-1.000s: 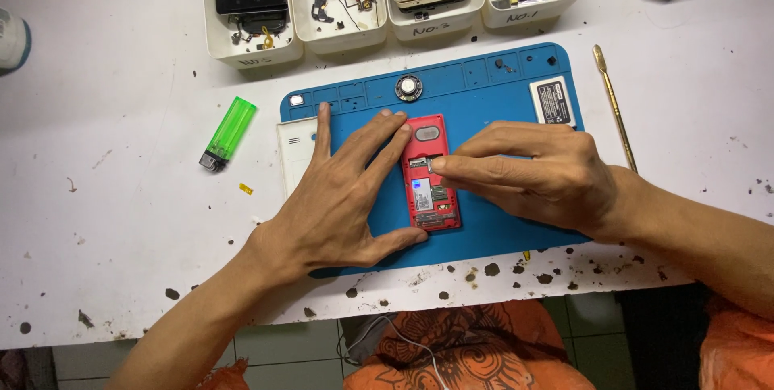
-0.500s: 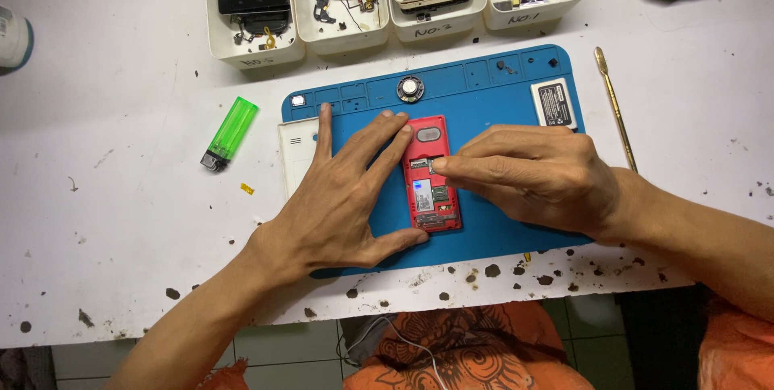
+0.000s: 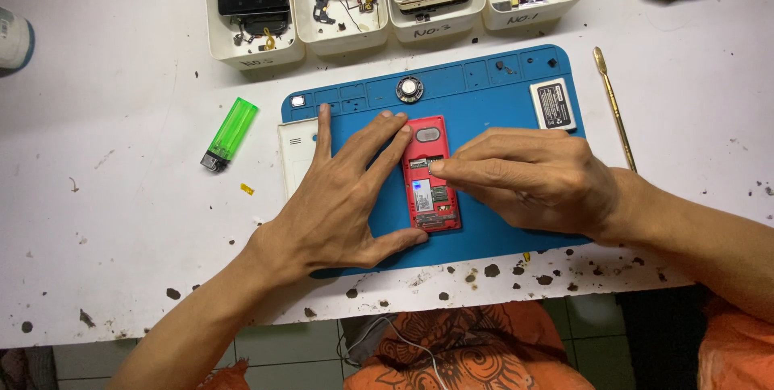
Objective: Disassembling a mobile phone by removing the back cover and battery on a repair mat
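A small red phone [image 3: 430, 176] lies back-side up with its cover off on a blue work mat [image 3: 484, 87]. My left hand [image 3: 343, 196] lies flat on the mat and braces the phone's left edge, thumb at its lower corner. My right hand [image 3: 536, 180] rests on the phone's right side, a fingertip pressing into the open compartment near the top. Partly under my left hand lies a white phone cover [image 3: 297, 156].
A black battery [image 3: 553, 104] and a round speaker part [image 3: 409, 89] sit on the mat. A green lighter [image 3: 230, 133] lies left of it, a gold pry tool [image 3: 614, 106] to the right. Several white bins [image 3: 326, 39] with phone parts line the far edge.
Both hands stay on the phone almost unmoved; the right fingertip has shifted slightly over the open back.
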